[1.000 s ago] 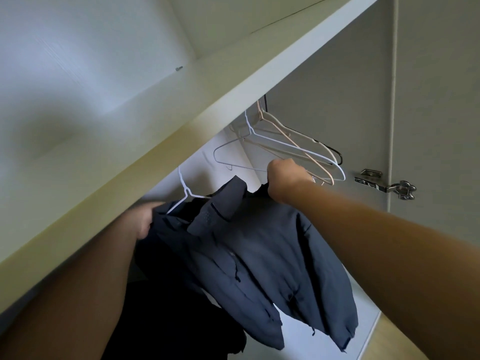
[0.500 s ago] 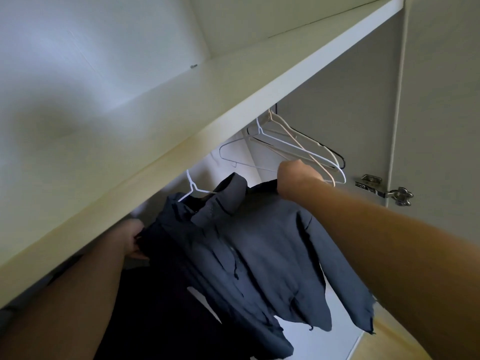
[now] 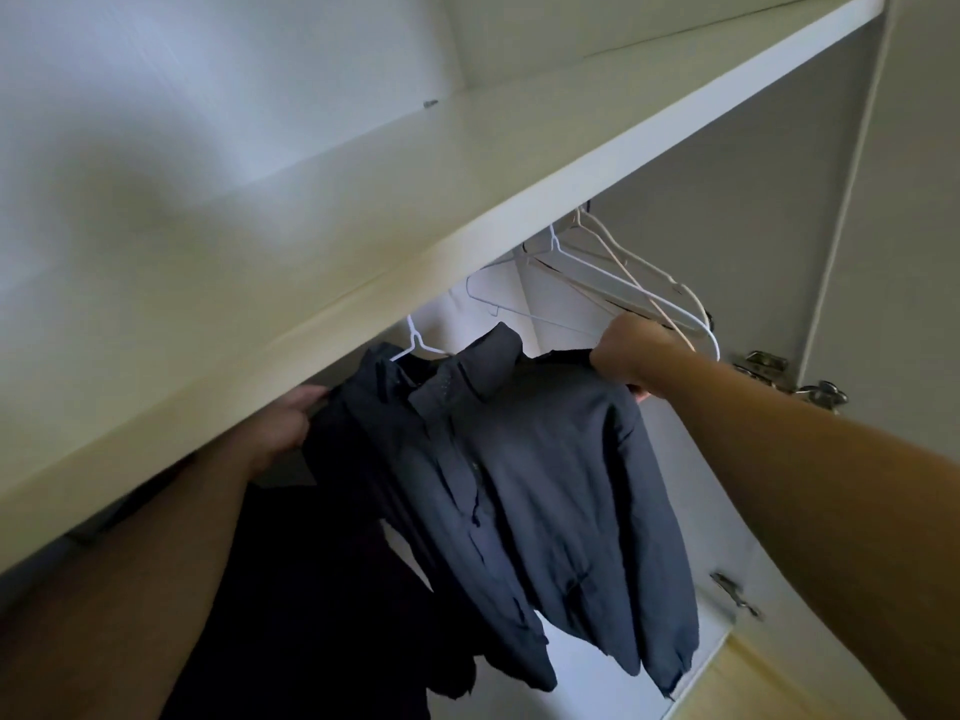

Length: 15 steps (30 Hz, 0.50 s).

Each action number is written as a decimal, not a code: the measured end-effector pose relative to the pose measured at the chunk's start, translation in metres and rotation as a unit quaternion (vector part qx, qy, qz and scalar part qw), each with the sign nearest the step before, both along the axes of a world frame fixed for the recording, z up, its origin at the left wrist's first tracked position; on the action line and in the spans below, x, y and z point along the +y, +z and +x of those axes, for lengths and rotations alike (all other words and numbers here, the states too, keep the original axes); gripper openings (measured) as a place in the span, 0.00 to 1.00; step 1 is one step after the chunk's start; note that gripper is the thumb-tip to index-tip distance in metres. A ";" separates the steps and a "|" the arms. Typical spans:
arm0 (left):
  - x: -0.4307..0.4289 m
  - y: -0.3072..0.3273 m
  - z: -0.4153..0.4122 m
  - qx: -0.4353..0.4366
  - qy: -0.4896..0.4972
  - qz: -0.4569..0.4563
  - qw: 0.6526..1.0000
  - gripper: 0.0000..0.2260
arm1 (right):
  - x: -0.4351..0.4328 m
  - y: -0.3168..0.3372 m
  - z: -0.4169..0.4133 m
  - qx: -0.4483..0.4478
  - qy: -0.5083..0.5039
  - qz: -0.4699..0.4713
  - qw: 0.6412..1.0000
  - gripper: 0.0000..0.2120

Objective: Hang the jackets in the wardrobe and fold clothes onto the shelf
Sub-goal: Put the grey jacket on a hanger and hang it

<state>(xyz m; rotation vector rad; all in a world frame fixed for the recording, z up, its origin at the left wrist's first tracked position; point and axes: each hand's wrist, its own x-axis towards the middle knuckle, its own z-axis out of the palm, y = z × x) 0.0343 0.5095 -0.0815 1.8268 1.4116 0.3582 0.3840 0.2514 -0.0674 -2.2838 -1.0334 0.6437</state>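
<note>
White wardrobe interior (image 3: 727, 226) under cream shelf (image 3: 363, 241): dark navy collared jacket (image 3: 545, 459) on white wire hanger (image 3: 415, 346), hanging seemingly nearly done; left hand (image 3: 280, 423), right hand (image 3: 634, 350) gripping its shoulders; folding apparently not yet begun.

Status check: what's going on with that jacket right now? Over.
Grip: left hand and right hand on jacket shoulders. On hanger; rail hidden behind shelf. Close by right hand: empty hangers.

The shelf (image 3: 363, 283) edge hid the rail and the hook tops of your empty hangers (image 3: 613, 283) and the white hanger (image 3: 415, 346). Fingers of your left hand (image 3: 283, 426) lay behind the jacket (image 3: 545, 459), grip unclear. Right hand (image 3: 634, 350): fingertips tucked out of sight. The dark garment (image 3: 322, 589) ran off the bottom edge.
</note>
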 end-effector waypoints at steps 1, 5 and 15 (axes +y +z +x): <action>-0.004 -0.001 0.004 0.016 -0.006 0.024 1.000 0.30 | 0.001 -0.003 0.000 0.015 -0.013 0.010 1.000 0.09; -0.018 -0.011 0.020 0.061 -0.005 0.145 0.988 0.16 | -0.001 -0.012 -0.004 0.034 -0.002 0.010 0.999 0.20; -0.025 -0.017 0.038 0.057 -0.060 0.301 0.950 0.31 | -0.008 -0.035 -0.007 -0.111 0.054 -0.002 0.992 0.26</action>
